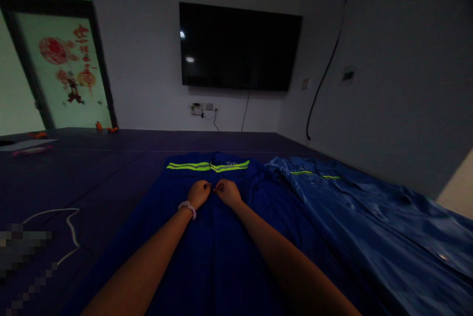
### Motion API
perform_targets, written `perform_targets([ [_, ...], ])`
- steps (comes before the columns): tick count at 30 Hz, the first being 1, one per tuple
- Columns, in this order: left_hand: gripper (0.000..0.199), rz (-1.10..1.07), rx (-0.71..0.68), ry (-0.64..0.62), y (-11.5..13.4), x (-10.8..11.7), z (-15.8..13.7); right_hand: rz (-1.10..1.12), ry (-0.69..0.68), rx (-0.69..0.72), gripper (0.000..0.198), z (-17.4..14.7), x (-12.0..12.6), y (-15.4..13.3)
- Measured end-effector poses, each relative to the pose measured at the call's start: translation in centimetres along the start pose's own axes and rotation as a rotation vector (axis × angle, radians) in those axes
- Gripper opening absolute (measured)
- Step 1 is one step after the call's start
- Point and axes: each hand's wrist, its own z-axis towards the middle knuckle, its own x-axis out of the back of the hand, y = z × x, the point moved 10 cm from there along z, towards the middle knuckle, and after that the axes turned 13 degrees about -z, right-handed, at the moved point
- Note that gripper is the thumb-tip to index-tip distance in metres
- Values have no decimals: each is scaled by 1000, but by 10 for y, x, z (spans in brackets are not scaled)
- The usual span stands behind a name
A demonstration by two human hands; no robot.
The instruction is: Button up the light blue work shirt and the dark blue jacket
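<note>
A dark blue work jacket (214, 237) lies spread in front of me, with a yellow-green reflective stripe (188, 166) across its chest. Both hands meet at its front opening, just below the stripe. My left hand (200, 194), with a pale scrunchie (187, 209) at the wrist, has its fingers pinched on the jacket's front edge. Close beside it my right hand (228, 193) is pinched at the opposite edge. Whether a button or zip sits between the fingertips is too small and dark to tell.
A lighter blue garment (362, 207) with reflective strips lies to the right. On the left a white cable (74, 232) curls over the dark floor (121, 183). Small orange objects (113, 130) sit near the door. A television (240, 47) hangs on the far wall.
</note>
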Motion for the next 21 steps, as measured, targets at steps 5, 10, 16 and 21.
perform_targets([
  [5,30,-19,-1,6,3,0,-2,-15,-5,11,4,0,0,-1],
  [10,27,-35,5,-3,5,0,-5,-26,-9,12,3,-1,0,-2],
  [16,24,-37,15,-8,5,1,-6,-37,-20,8,4,-2,0,-3],
  [21,22,-33,20,-10,6,1,-5,-43,-30,10,6,-1,-1,-3],
])
